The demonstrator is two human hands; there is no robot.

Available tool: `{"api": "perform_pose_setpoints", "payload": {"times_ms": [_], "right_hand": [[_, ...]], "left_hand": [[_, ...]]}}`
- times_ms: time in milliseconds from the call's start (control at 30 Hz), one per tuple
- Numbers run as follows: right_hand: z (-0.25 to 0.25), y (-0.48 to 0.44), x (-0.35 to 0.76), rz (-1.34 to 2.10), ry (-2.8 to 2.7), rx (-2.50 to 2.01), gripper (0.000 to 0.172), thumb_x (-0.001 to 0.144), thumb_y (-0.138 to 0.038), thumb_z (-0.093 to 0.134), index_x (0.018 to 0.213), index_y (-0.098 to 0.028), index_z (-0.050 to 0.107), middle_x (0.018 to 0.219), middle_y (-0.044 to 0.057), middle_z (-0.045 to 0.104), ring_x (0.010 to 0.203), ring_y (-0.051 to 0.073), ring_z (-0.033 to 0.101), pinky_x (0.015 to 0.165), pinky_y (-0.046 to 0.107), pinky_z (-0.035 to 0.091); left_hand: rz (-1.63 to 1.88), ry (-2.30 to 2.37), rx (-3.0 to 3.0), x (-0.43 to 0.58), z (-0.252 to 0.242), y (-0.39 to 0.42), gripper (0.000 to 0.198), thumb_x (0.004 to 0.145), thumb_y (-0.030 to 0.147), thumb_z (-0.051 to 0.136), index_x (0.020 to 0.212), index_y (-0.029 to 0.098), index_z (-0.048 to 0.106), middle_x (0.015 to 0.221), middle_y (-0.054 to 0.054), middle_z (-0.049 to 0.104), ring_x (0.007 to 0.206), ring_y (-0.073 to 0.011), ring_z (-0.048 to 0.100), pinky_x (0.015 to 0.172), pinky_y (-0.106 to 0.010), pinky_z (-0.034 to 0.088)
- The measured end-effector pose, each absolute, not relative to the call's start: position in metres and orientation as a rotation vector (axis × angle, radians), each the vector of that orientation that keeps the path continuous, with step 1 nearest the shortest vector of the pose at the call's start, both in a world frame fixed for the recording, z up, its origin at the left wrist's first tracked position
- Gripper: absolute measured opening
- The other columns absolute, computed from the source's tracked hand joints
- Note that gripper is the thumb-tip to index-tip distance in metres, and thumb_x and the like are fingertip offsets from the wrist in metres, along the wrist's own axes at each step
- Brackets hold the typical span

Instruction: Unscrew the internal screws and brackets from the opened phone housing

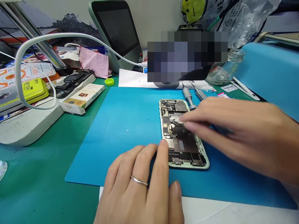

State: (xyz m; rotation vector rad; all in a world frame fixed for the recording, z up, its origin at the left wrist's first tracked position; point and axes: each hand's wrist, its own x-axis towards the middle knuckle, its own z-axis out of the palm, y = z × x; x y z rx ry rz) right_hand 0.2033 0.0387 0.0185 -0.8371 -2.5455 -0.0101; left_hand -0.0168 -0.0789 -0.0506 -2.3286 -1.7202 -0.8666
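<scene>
An opened smartphone with a pale green frame lies face up on a blue mat, its circuit boards and dark inner parts bare. My left hand, a ring on one finger, rests at the lower left with fingers stretched out, and the index fingertip touches the phone's left edge. Over the phone's upper right side is my right hand. Its thumb and index finger are pinched beside a whitish round patch inside the phone. Anything between those fingertips is too small or hidden to make out.
Two screwdrivers, one a grey screwdriver, lie behind the phone. Further back are a glass jar and a smart display. A white cable arches over a small box and a yellow tin at the left.
</scene>
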Motion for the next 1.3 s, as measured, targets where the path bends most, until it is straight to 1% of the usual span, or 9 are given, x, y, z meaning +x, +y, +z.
{"api": "perform_pose_setpoints", "payload": {"times_ms": [67, 200, 333, 467, 667, 833, 1033, 1167, 1300], "right_hand": [[0.025, 0.046, 0.213, -0.117, -2.472, -0.994, 0.025, 0.113, -0.026, 0.057, 0.107, -0.020, 0.079, 0.096, 0.006, 0.084, 0.080, 0.024, 0.077, 0.070, 0.040, 0.052], [0.035, 0.058, 0.227, -0.069, -2.378, -1.324, 0.022, 0.110, -0.035, 0.065, 0.096, -0.024, 0.078, 0.065, 0.000, 0.072, 0.053, 0.017, 0.062, 0.060, 0.039, 0.042], [0.035, 0.065, 0.230, 0.000, -2.348, -1.574, 0.023, 0.102, -0.032, 0.066, 0.080, -0.024, 0.069, 0.061, -0.001, 0.067, 0.053, 0.018, 0.060, 0.057, 0.036, 0.038], [0.033, 0.068, 0.227, 0.068, -2.393, -1.732, 0.016, 0.095, -0.031, 0.068, 0.081, -0.025, 0.064, 0.055, -0.003, 0.062, 0.051, 0.019, 0.057, 0.055, 0.034, 0.032], [0.033, 0.072, 0.230, 0.186, -2.358, -1.879, 0.017, 0.098, -0.037, 0.064, 0.087, -0.024, 0.068, 0.063, -0.001, 0.067, 0.057, 0.020, 0.059, 0.059, 0.035, 0.032], [0.033, 0.073, 0.235, 0.287, -2.420, -1.835, 0.028, 0.095, -0.051, 0.071, 0.082, -0.026, 0.074, 0.065, 0.002, 0.068, 0.065, 0.024, 0.064, 0.061, 0.036, 0.033], [0.035, 0.074, 0.235, 0.353, -2.352, -1.811, 0.017, 0.088, -0.037, 0.075, 0.076, -0.026, 0.075, 0.060, 0.000, 0.068, 0.062, 0.023, 0.064, 0.060, 0.036, 0.037], [0.038, 0.076, 0.237, 0.326, -2.165, -1.773, 0.018, 0.092, -0.034, 0.068, 0.081, -0.024, 0.076, 0.069, 0.002, 0.075, 0.065, 0.023, 0.068, 0.062, 0.036, 0.043], [0.042, 0.074, 0.240, 0.277, -2.014, -1.669, 0.018, 0.095, -0.035, 0.065, 0.085, -0.023, 0.076, 0.073, 0.003, 0.076, 0.066, 0.023, 0.067, 0.063, 0.036, 0.047]], "left_hand": [[-0.855, -1.753, -2.356, -0.019, -0.049, -0.079, 0.036, 0.118, 0.031, 0.040, 0.152, 0.026, 0.051, 0.137, -0.004, 0.076, 0.128, -0.0249, 0.058, 0.110, -0.043, 0.040], [-0.856, -1.774, -2.448, -0.025, -0.046, -0.080, 0.025, 0.114, 0.024, 0.044, 0.136, 0.029, 0.053, 0.138, -0.002, 0.074, 0.133, -0.0249, 0.056, 0.110, -0.041, 0.039], [-0.868, -1.760, -2.502, -0.028, -0.046, -0.082, 0.021, 0.113, 0.022, 0.046, 0.131, 0.028, 0.054, 0.140, -0.003, 0.072, 0.136, -0.0253, 0.055, 0.111, -0.042, 0.038], [-0.890, -1.789, -2.525, -0.031, -0.045, -0.083, 0.020, 0.115, 0.024, 0.043, 0.131, 0.029, 0.054, 0.140, -0.004, 0.070, 0.137, -0.0268, 0.056, 0.112, -0.045, 0.039], [-0.783, -1.669, -2.646, -0.047, -0.042, -0.076, 0.019, 0.115, 0.036, 0.054, 0.134, 0.035, 0.054, 0.140, 0.002, 0.072, 0.128, -0.0236, 0.064, 0.097, -0.040, 0.052], [-0.793, -1.723, -2.617, -0.046, -0.042, -0.075, 0.017, 0.115, 0.035, 0.052, 0.132, 0.037, 0.052, 0.138, 0.005, 0.073, 0.128, -0.0217, 0.067, 0.096, -0.039, 0.055], [-0.817, -1.782, -2.624, -0.044, -0.042, -0.076, 0.018, 0.116, 0.034, 0.051, 0.133, 0.039, 0.051, 0.137, 0.006, 0.073, 0.127, -0.0219, 0.069, 0.095, -0.040, 0.057], [-0.870, -1.814, -2.645, -0.042, -0.041, -0.077, 0.018, 0.116, 0.032, 0.051, 0.132, 0.039, 0.053, 0.137, 0.007, 0.073, 0.127, -0.0210, 0.067, 0.097, -0.040, 0.055], [-1.002, -1.918, -2.597, -0.035, -0.040, -0.078, 0.015, 0.116, 0.033, 0.049, 0.129, 0.038, 0.056, 0.136, 0.006, 0.073, 0.130, -0.0227, 0.064, 0.102, -0.043, 0.052]]}}
